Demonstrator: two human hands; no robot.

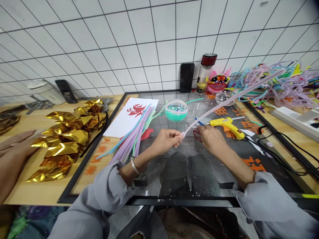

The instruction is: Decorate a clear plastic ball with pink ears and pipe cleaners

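A black-framed glass board point(104, 132) fills the worktable under both hands, with a pale tiled wall beyond it, as a person in grey sleeves works a long lilac pipe cleaner point(234, 96) that rises from the fingers and sweeps away up and to the right. The left hand point(166, 140) is pinched shut on the near end of that stem, thumb and forefinger closed over its tip; the right hand point(211, 137) lies knuckles-up just beside it, fingers curled over the glass near something red, though whether it grips anything cannot be told from this angle. To the far right of the right hand sprawls a tangled heap of coloured pipe cleaners point(281, 83); left of the left hand lie a pile of crumpled gold foil point(67, 136) and another person's hand point(15, 142), flat on the wood. A bundle of straight purple and teal stems point(136, 132) fans out just beyond the left wrist, beside a white sheet with a red paper-cut point(131, 116). Ahead of the hands sits a small teal-wrapped bowl point(176, 111), and just past the right hand rests a yellow glue gun point(226, 125), its cord trailing off right. The work appears to be at the stage of readying one stem's end; a sound next move calls for a firm pinch and the glue gun within reach
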